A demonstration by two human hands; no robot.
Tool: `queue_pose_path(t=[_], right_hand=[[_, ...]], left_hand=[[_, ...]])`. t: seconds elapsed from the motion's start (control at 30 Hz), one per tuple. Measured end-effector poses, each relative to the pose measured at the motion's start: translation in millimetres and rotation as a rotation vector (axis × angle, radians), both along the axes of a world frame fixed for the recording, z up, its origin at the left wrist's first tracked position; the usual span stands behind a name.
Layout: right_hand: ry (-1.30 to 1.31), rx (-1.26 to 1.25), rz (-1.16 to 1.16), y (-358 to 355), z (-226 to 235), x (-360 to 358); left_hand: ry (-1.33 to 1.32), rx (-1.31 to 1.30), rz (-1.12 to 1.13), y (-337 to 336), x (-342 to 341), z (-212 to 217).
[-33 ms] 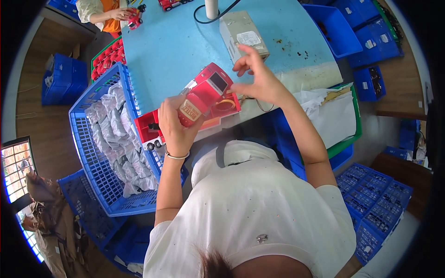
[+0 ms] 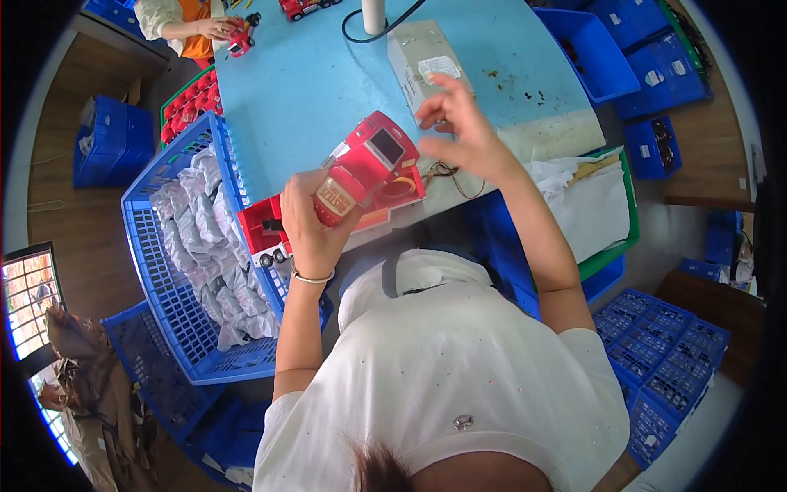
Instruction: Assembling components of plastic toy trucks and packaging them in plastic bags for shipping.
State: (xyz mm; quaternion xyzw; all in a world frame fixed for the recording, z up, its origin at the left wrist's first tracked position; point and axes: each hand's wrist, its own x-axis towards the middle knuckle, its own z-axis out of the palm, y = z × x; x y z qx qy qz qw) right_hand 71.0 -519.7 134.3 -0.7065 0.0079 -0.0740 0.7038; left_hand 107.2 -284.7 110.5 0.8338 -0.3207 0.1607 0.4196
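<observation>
My left hand [image 2: 310,221] is closed round the rear end of a red toy truck [image 2: 369,154], which is tilted with its dark windscreen facing up. Just right of the truck's front, my right hand [image 2: 463,131] hovers with fingers half bent and thumb apart, holding nothing. Beneath the toy lies a long red toy trailer [image 2: 258,234] with small wheels, at the table's near edge and partly hidden by my left hand. A ring-shaped roll [image 2: 400,189], like tape, rests at its right end. Thin dark wire [image 2: 445,170] lies beside that end.
The blue table [image 2: 279,98] carries a pale metal box [image 2: 426,61] and a white post with a black cable. A blue basket [image 2: 176,295] of grey wrapped packets stands left. Far left, a co-worker's hand [image 2: 217,27] holds a small red toy. Blue bins [image 2: 594,57] stand right.
My right hand has shifted slightly to the right, away from the truck's front. The truck stays in my left hand, nearly unmoved. The co-worker's toy has turned slightly.
</observation>
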Motion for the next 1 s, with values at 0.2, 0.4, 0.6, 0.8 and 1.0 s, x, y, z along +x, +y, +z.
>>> queue_pose_path(t=[0.2, 0.4, 0.6, 0.8, 1.0], right_hand=[[-0.01, 0.063, 0.073, 1, 23, -10], [-0.131, -0.26, -0.069, 27, 23, -7], [-0.076, -0.407, -0.262, 26, 20, -17], [0.15, -0.672, -0.387, 16, 18, -38], [0.024, -0.089, -0.572, -11, -7, -102]], left_hand=[[-0.126, 0.011, -0.081, -3, -1, 3], [-0.244, 0.052, -0.145, -5, 0, 8], [-0.328, 0.066, -0.23, -7, 6, 3], [-0.354, 0.099, -0.392, -17, 12, -3], [-0.27, -0.009, -0.531, -44, -3, -10]])
